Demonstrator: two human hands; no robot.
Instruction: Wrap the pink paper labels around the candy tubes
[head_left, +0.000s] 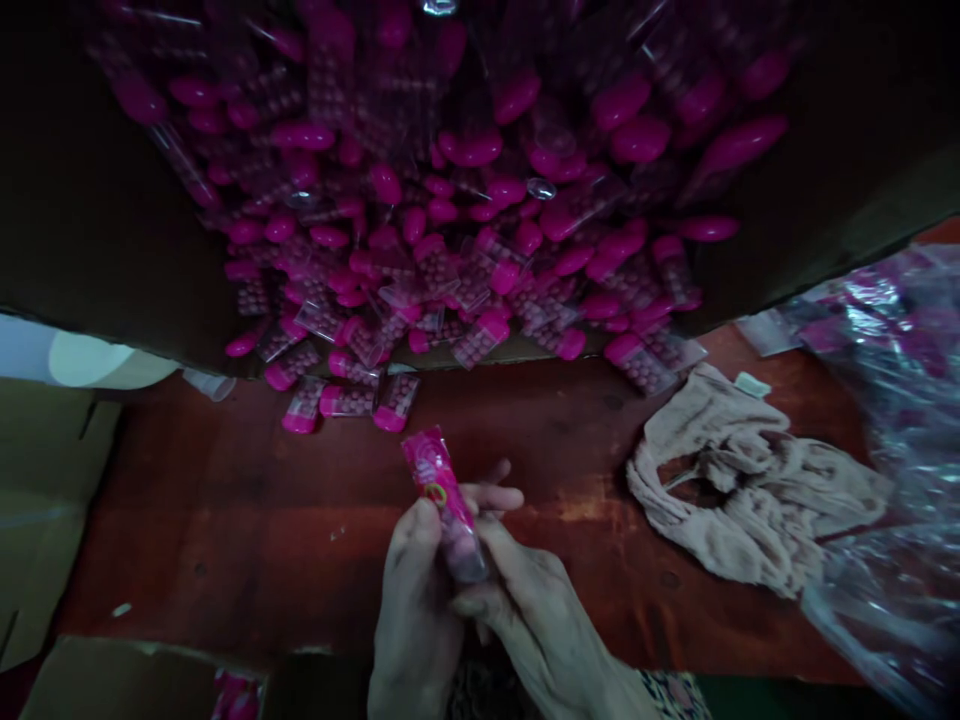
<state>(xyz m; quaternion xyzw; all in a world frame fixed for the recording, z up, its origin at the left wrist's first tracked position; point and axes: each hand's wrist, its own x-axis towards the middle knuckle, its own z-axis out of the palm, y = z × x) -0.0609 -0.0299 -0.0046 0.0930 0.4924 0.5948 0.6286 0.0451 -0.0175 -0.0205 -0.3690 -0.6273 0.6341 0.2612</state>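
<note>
One pink-printed packet point(445, 500) is held just below the centre of the frame, gripped between the fingers of the left hand point(418, 610) and the right hand point(540, 600), its clear lower end tilted toward the right hand. The upper frame is filled by one large open box point(780, 240), in which pink-capped containers point(484, 338) of small balls are heaped, too many to be counted. Beyond the packet, the way to the box is partly taken up by loose containers point(396, 402) along its near edge, three of them lying clearly on the reddish-brown counter point(300, 520). At right, one crumpled cloth point(750, 500) is spread beside clear plastic bags point(900, 400), whose number cannot be told. At upper left of the counter, one pale round object point(105, 362) is partly hidden by the box; one cardboard box point(135, 685) with pink packaging point(238, 695) inside is seen at lower left.
</note>
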